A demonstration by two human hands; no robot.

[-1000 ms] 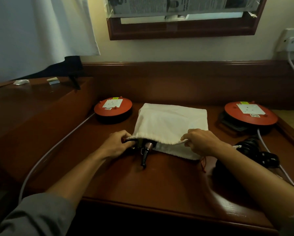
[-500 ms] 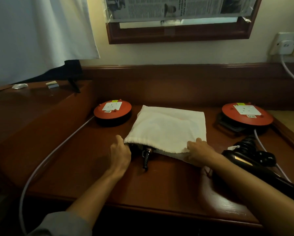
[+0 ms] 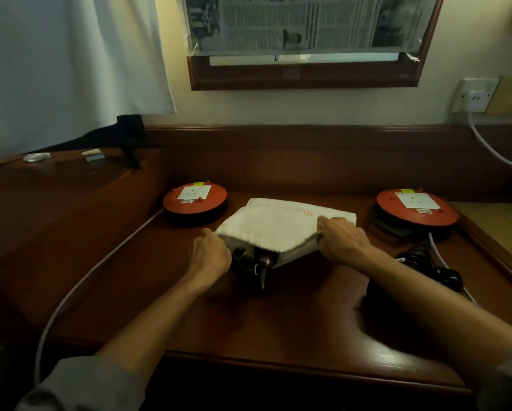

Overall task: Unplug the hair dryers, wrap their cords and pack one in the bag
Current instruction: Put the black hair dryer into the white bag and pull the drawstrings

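Note:
A white cloth bag [image 3: 278, 226] lies on the wooden desk [image 3: 278, 315] with its mouth toward me. A dark hair dryer [image 3: 256, 259] sits mostly inside it, its handle end and cord stub poking out. My left hand [image 3: 210, 256] grips the left edge of the bag's mouth beside the dryer. My right hand [image 3: 342, 241] grips the right side of the mouth, fingers curled over the cloth. A second black hair dryer [image 3: 420, 256] with its coiled cord lies at the right, partly hidden behind my right forearm.
Two red cable reels with sockets stand at the back, one on the left [image 3: 194, 200] and one on the right [image 3: 417, 207]. A white cable [image 3: 100, 268] runs down the left side. A wall socket [image 3: 475, 96] holds a white plug at upper right. A raised shelf [image 3: 56, 179] flanks the left.
The bag has slid further over the dryer. My right hand moved up onto the bag's right side, and my left hand shifted to the left edge of the mouth.

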